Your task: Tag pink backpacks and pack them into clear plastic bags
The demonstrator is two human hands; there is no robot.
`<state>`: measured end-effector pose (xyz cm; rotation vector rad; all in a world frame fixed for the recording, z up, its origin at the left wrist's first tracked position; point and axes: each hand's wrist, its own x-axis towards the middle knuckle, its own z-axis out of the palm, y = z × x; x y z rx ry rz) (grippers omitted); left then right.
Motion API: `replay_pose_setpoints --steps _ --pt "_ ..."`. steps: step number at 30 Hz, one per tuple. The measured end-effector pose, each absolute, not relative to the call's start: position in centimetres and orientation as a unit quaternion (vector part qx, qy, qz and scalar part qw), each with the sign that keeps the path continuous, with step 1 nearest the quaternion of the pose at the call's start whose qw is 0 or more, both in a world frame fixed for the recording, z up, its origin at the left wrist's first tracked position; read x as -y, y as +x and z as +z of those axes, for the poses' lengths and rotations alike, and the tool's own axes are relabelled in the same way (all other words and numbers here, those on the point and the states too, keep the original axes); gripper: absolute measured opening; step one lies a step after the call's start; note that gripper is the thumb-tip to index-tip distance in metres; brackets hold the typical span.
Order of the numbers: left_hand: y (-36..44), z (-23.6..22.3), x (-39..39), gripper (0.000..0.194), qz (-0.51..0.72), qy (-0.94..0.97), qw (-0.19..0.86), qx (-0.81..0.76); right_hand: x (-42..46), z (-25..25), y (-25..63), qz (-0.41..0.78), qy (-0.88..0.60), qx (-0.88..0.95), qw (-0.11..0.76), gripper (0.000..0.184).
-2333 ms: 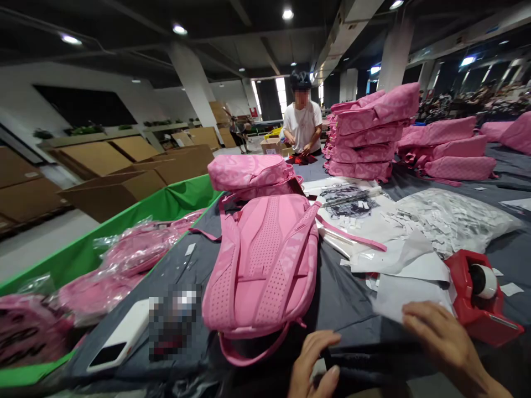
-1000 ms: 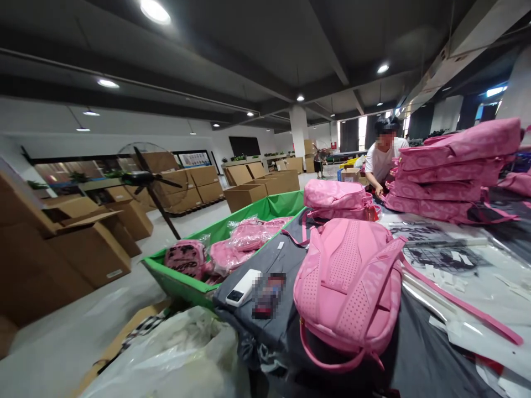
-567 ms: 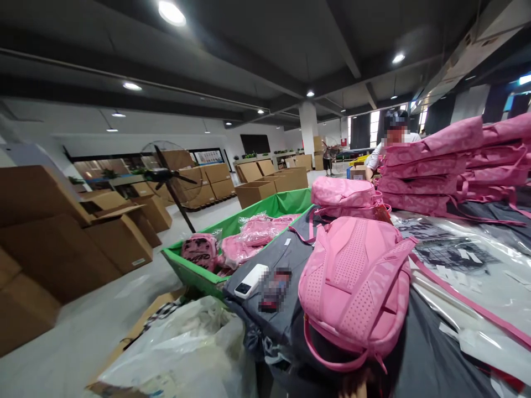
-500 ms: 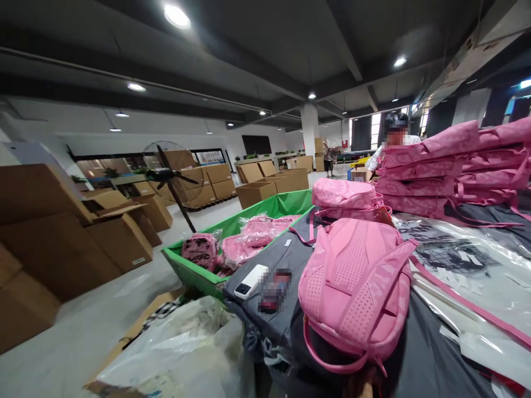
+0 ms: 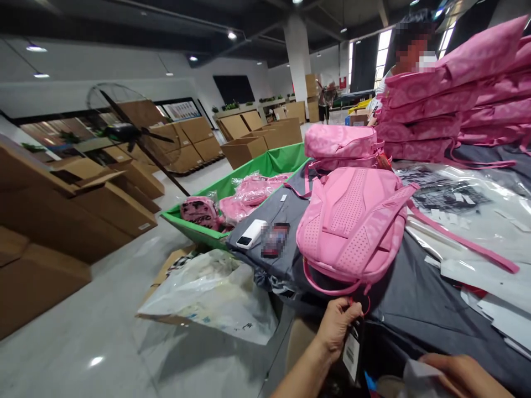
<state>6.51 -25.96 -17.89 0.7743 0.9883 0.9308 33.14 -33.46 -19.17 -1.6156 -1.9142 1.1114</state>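
Note:
A pink backpack lies with its strap side up on the dark grey cloth, its top handle loop facing me. Just below that loop, my left hand pinches the upper end of a black hang tag. A white barcode label is on the tag, and a thin red string loops beside my fingers. At the bottom edge my right hand is partly out of frame, its fingers closed on a whitish translucent sheet. Whether that sheet is plastic or paper I cannot tell.
Stacked pink backpacks stand at the right, with a person behind them. Clear plastic covers the table's right side. A white power bank and a blurred phone-like item lie left. Beyond is a green bin of bagged backpacks.
Both my hands have come into view from below, the left pinching the hang tag. My view has tilted down, so the backpack appears higher.

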Motion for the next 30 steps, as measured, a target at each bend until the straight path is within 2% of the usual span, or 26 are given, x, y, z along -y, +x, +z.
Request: replay_pose_setpoints --steps 1,2,6,9,11,14,16,18,21,23,26,28,30 --pt "6.7 -17.5 26.2 0.06 0.427 0.358 0.708 -0.434 31.7 -18.8 32.2 0.445 -0.541 0.694 0.167 0.061" --pt "7.0 -17.0 26.6 0.059 0.437 0.379 0.697 -0.424 29.9 -18.2 31.4 0.454 -0.532 0.694 0.173 0.065" --pt "7.8 -16.4 28.5 0.046 0.433 0.52 0.603 -0.421 24.7 -16.2 29.0 0.41 -0.592 0.623 0.306 0.073" --pt "8.5 -17.8 29.5 0.031 0.373 0.693 0.458 -0.414 23.9 -16.0 27.7 0.504 -0.553 0.569 0.34 0.067" --pt "9.3 -19.3 29.7 0.038 0.305 0.793 0.333 -0.408 24.0 -16.2 27.1 0.537 -0.537 0.537 0.367 0.062" --pt "10.3 -20.8 29.6 0.038 0.253 0.846 0.193 -0.428 24.2 -16.4 26.3 0.533 -0.551 0.499 0.404 0.062" --pt "10.5 -21.0 29.5 0.031 0.281 0.837 0.16 -0.441 24.1 -16.4 25.8 0.496 -0.581 0.504 0.402 0.058" --pt "10.2 -20.8 29.6 0.026 0.356 0.795 0.195 -0.451 23.8 -16.2 25.4 0.439 -0.613 0.524 0.396 0.054" --pt "9.4 -20.4 29.8 0.028 0.493 0.621 0.34 -0.505 23.3 -16.1 25.0 0.404 -0.622 0.534 0.406 0.046" --pt "8.9 -20.0 29.6 0.037 0.549 0.458 0.448 -0.536 23.1 -16.2 24.9 0.405 -0.613 0.536 0.415 0.045" --pt "8.9 -19.0 28.6 0.053 0.58 0.273 0.619 -0.454 23.1 -16.4 25.0 0.413 -0.602 0.542 0.416 0.048" --pt "9.3 -18.5 27.5 0.055 0.579 0.176 0.698 -0.383 23.1 -16.4 25.1 0.424 -0.598 0.541 0.413 0.051" --pt "9.7 -18.1 26.2 0.051 0.572 0.084 0.732 -0.361 23.1 -16.3 25.2 0.435 -0.597 0.534 0.411 0.055"
